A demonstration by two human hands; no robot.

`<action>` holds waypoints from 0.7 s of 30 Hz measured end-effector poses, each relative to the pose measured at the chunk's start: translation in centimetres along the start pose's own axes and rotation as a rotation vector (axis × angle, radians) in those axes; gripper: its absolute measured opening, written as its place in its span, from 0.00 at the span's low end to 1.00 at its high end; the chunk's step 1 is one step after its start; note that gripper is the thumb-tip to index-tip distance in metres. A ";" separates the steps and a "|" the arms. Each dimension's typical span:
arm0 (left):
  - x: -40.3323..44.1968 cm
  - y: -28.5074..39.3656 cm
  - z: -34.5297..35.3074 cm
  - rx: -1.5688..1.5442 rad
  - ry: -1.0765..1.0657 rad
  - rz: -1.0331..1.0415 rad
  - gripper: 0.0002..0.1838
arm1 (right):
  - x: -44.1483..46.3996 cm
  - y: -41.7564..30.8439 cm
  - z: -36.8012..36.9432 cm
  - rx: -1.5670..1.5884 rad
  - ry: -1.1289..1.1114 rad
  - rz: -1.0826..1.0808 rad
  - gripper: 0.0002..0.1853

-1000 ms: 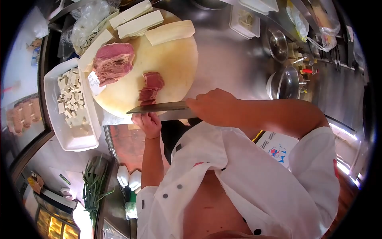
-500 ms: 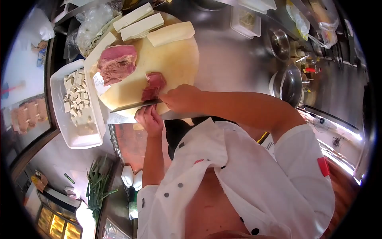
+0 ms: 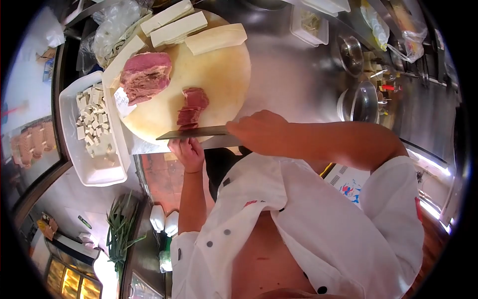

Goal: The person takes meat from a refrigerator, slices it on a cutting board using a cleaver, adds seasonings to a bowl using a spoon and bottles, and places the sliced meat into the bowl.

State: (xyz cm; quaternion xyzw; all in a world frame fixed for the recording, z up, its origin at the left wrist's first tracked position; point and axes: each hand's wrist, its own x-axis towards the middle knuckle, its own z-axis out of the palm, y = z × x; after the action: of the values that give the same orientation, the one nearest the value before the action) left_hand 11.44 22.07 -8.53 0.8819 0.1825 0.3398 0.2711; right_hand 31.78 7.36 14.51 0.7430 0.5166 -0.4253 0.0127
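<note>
Kitchen knife [image 3: 191,133] gripped in the right hand [image 3: 259,130], fingers closed around the handle; blade pointed leftward, passing just beyond the left fingers. Left hand [image 3: 190,155] held at the near edge of the round chopping board [image 3: 226,74], its fingers curled and drawn together close against the blade; whether anything is clamped by them cannot be told, the tips being partly hidden. Red meat slices [image 3: 189,109] are laid overlapping on the board, straight beyond the left fingers, the row's near end seen right at the blade. A larger meat chunk [image 3: 145,78] is set farther beyond and to the left of those fingers, a paper label [image 3: 121,102] lying by its lower left side. White tofu slabs [image 3: 216,40] are lined along the board's far edge, well apart from both hands' fingers. To the left of the left fingers, tofu cubes [image 3: 93,119] are held in a white plastic tub [image 3: 102,174], heaped toward its far end. The board is carried by a metal bench [image 3: 279,74], bare surface being seen beyond the right fingers; a metal bowl [image 3: 359,102] is noted farther to their right.
</note>
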 end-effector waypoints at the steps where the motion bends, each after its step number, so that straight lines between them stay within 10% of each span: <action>1: 0.1 0.0 -0.1 -0.001 -0.021 -0.011 0.11 | 0.8 0.0 0.3 0.004 0.002 -0.001 0.12; 10: 1.2 1.0 -0.9 0.017 -0.067 -0.015 0.11 | 9.7 0.3 5.3 0.122 0.332 -0.245 0.11; 21: 0.1 0.7 -1.1 0.080 -0.064 -0.013 0.09 | -0.7 -0.7 -1.1 -0.024 -0.038 0.018 0.11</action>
State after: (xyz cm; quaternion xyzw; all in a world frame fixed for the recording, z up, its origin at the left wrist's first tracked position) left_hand 10.84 21.99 -7.40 0.9013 0.1930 0.3019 0.2436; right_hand 31.87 7.65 16.01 0.7392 0.5148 -0.4329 0.0352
